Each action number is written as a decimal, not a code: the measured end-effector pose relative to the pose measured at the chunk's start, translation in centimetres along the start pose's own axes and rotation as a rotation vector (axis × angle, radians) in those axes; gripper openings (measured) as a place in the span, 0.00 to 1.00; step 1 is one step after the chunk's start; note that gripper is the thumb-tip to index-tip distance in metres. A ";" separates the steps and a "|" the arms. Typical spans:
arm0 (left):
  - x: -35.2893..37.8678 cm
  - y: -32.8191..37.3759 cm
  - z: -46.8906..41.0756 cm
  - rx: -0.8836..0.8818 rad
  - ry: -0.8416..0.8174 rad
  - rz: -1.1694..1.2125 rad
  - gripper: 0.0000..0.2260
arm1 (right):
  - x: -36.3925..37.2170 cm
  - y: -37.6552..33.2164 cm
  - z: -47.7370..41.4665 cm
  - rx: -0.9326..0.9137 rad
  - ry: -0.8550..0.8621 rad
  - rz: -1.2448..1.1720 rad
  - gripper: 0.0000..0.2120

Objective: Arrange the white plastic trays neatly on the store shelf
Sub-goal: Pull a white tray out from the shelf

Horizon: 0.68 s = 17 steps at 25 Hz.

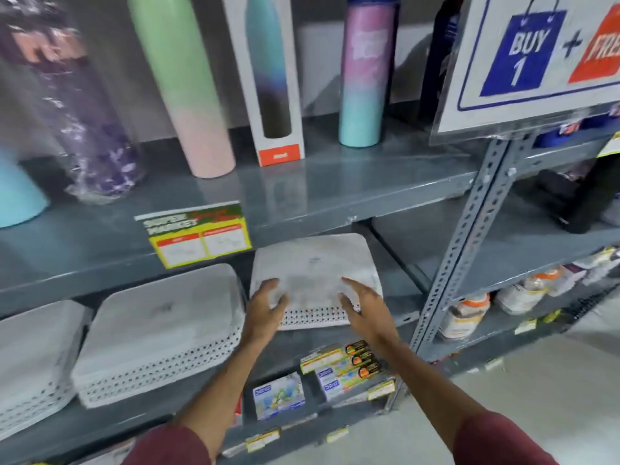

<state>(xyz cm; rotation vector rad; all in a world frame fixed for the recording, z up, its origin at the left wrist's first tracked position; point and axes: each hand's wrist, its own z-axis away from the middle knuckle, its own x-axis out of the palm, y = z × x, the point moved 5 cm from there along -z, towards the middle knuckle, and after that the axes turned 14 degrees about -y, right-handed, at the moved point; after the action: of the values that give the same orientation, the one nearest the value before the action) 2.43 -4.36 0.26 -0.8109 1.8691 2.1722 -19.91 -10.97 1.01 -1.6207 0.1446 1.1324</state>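
Note:
A white plastic tray (315, 263) with a perforated front wall lies upside down on the middle shelf (396, 283), right of centre. My left hand (266, 305) rests on its front left corner and my right hand (364, 305) on its front right corner, fingers spread, neither closed around it. To the left sits a stack of white trays (164, 330), also upside down. A further stack of white trays (33, 360) shows at the left edge, partly cut off.
Tall water bottles (188, 88) stand on the shelf above, with a price label (198, 236) on its front edge. A perforated steel upright (469, 236) stands to the right. Small boxes (345, 370) fill the lower shelf. A promo sign (536, 55) hangs at upper right.

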 end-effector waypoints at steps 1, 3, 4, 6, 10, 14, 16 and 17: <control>-0.9 -0.6 -1.5 -0.016 0.122 -0.029 0.17 | -1.4 1.3 -0.9 0.056 0.083 -0.019 0.23; -1.8 -1.6 -5.0 -0.135 0.277 -0.095 0.17 | -3.7 5.8 -3.4 0.213 0.110 -0.075 0.24; -2.4 -1.8 -6.2 -0.224 0.299 -0.127 0.17 | -4.8 7.6 -4.5 0.291 0.086 -0.100 0.27; -2.7 -2.7 -8.0 -0.399 0.247 -0.189 0.17 | -4.8 10.1 -6.4 0.445 -0.035 -0.280 0.38; -1.8 -4.1 -9.9 -0.454 0.135 -0.186 0.24 | -4.0 11.4 -9.3 0.493 -0.152 -0.297 0.18; -1.5 -3.7 -10.5 -0.468 0.217 0.117 0.19 | -5.5 11.1 -9.8 0.451 -0.050 -0.392 0.25; -1.2 -1.5 -9.6 -0.480 0.267 0.314 0.17 | -7.4 10.1 -9.6 0.337 0.051 -0.502 0.35; -1.1 -1.3 -9.2 -0.496 0.271 0.411 0.17 | -8.4 9.4 -9.3 0.299 0.103 -0.539 0.36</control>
<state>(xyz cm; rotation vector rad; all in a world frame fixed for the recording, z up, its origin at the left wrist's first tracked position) 6.66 -12.64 -0.91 -0.9001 1.7493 2.9942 -24.64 -25.82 0.07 -1.3368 -0.0557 0.5822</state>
